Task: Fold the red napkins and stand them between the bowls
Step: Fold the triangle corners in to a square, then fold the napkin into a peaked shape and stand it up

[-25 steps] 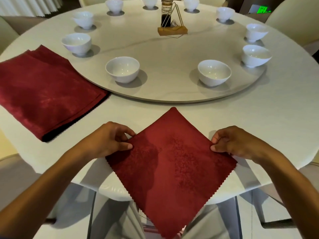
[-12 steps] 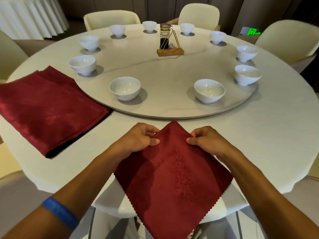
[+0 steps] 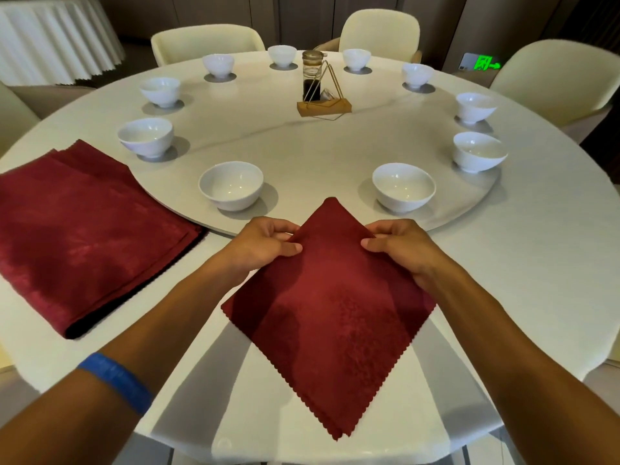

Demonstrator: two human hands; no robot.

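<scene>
The red napkin (image 3: 330, 313) lies as a diamond at six o'clock on the round white tabletop (image 3: 543, 263), its near corner hanging over the edge. The left hand (image 3: 265, 245) and right hand (image 3: 396, 245) each pinch an upper edge near the far corner, fingers clamped on cloth. An uneven pull could skew the fold, or the overhang could drag the napkin off. A napkin stack (image 3: 84, 229) sits at nine o'clock; white bowls (image 3: 230, 186) ring the turntable (image 3: 335, 152). Cream chairs (image 3: 380, 31) surround it.
</scene>
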